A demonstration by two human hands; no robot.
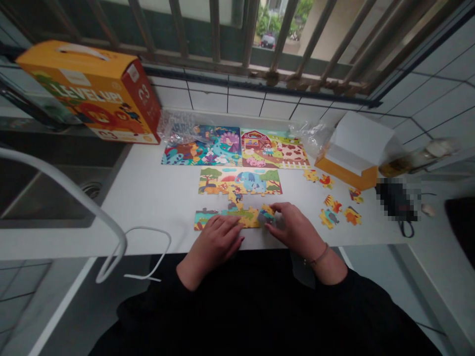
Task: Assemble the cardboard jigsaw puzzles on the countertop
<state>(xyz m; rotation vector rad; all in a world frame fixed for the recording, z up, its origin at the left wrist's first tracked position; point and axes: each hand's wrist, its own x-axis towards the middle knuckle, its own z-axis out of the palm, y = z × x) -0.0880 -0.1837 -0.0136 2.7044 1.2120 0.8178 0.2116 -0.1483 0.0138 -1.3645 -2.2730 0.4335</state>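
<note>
A partly joined jigsaw puzzle (243, 182) with a blue elephant and trees lies flat on the white counter; its lower strip (249, 217) shows green and yellow ground. My left hand (221, 237) rests on that strip with fingers laid out over it, hiding part of it. At the strip's right end, my right hand (291, 225) grips a puzzle piece (266, 213) between thumb and fingers. Gaps show between the elephant section and the lower strip, with a middle piece (235, 195) linking them. Loose puzzle pieces (328, 217) lie to the right of my right hand.
Behind are two picture sheets (276, 149), clear plastic wrapping (178, 127) and an orange puzzle box (91, 94). An opened white-and-orange box (351, 148) stands at right, near a blurred dark object (397, 200). A white cable (166, 237) and sink (55, 188) are left.
</note>
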